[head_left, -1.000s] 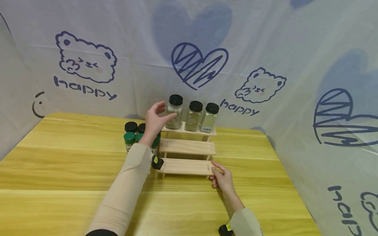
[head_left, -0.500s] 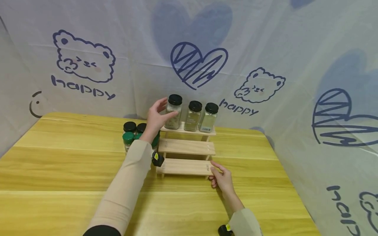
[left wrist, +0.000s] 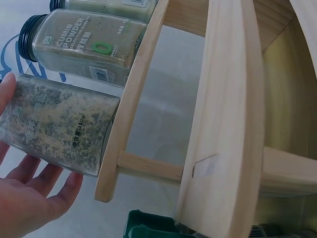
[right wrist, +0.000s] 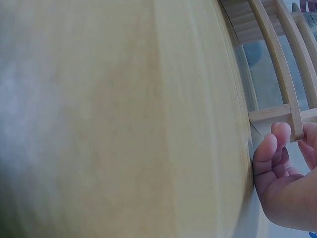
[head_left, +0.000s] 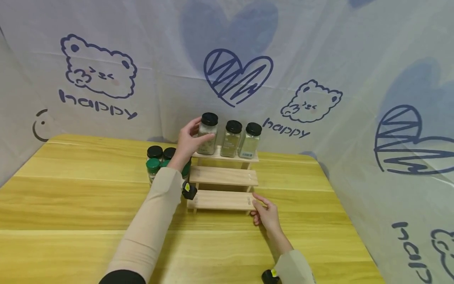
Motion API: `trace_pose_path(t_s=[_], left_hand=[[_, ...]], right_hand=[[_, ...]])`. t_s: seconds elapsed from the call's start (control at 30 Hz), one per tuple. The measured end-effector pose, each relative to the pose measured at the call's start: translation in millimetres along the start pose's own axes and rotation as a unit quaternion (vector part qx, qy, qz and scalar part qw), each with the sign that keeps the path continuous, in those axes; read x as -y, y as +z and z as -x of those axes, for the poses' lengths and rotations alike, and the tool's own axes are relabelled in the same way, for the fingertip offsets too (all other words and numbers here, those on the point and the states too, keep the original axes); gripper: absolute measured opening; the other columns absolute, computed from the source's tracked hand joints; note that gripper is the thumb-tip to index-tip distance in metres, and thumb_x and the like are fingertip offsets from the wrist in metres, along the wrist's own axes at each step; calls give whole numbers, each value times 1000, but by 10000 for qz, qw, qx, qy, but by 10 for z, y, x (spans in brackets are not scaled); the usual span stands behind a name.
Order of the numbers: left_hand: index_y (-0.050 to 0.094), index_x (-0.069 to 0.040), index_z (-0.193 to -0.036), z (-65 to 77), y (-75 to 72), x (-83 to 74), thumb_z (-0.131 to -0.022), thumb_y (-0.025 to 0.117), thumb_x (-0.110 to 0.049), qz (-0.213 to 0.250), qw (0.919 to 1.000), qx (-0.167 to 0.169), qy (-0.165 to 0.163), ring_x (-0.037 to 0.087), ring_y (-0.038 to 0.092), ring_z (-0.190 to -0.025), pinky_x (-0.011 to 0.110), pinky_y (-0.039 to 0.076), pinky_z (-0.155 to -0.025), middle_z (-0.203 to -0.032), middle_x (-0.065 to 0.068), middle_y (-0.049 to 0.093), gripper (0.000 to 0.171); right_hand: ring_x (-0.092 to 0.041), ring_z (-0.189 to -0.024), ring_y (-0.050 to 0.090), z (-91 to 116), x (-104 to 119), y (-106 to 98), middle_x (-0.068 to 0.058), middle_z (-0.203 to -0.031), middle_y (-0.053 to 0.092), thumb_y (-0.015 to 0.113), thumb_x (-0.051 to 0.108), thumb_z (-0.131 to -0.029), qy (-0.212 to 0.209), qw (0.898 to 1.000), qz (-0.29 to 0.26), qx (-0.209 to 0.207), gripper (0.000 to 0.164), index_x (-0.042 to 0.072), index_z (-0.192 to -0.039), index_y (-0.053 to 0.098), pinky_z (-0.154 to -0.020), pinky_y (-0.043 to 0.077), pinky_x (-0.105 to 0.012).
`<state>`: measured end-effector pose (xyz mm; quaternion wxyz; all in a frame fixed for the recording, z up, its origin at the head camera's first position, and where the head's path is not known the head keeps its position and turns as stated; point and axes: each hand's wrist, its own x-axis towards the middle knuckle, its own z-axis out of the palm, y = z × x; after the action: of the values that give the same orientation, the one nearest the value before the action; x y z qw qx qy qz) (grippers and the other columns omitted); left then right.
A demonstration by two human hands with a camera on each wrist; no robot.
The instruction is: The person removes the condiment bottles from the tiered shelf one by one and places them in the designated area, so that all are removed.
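Observation:
On the top tier of a three-step wooden rack [head_left: 223, 176] stand three square glass spice jars with black lids. My left hand [head_left: 186, 145] holds the leftmost spice jar [left wrist: 59, 124], thumb on one side and fingers on the other. This jar has speckled grey-beige contents, and its base is at the top board. Beside it stands the cumin powder jar [head_left: 230, 144], its label readable in the left wrist view. The third jar [head_left: 250, 145], with pale contents, is at the right end. My right hand [head_left: 267, 217] grips the right end of the lowest board [right wrist: 280, 54].
Several smaller jars with black and green lids [head_left: 153, 165] are grouped left of the rack, partly hidden by my left forearm. The rack stands on a wooden table [head_left: 88, 197]. A printed cloth [head_left: 170, 79] hangs close behind it.
The fingers of my left hand have come in slightly closer around the leftmost jar. My right hand keeps its place on the rack. The head view has shifted a little.

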<state>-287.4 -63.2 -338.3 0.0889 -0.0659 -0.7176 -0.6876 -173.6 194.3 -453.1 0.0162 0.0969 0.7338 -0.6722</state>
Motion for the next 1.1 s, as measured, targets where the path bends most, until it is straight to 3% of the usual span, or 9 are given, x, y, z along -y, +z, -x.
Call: trace_pose_path(t_s=[0.7, 1.1], left_hand=[[49, -5, -127, -13, 8, 41, -72, 75, -16, -402, 9964, -442, 603, 24, 53, -105, 32, 46, -85, -123, 12, 52, 62], [50, 0, -124, 58, 4, -71, -67, 78, -14, -334, 9921, -611, 1045, 23, 55, -103, 28, 46, -84, -121, 14, 53, 65]], right_hand=[[-7, -34, 44, -23, -24, -8, -7, -53, 57, 54, 11, -90, -3, 10000, -66, -11, 33, -1, -121, 54, -34, 40, -19], [-8, -34, 44, -23, -37, -2, -8, -53, 57, 54, 10, -90, 17, 10000, 4, -60, 32, 0, -121, 54, -34, 40, -20]])
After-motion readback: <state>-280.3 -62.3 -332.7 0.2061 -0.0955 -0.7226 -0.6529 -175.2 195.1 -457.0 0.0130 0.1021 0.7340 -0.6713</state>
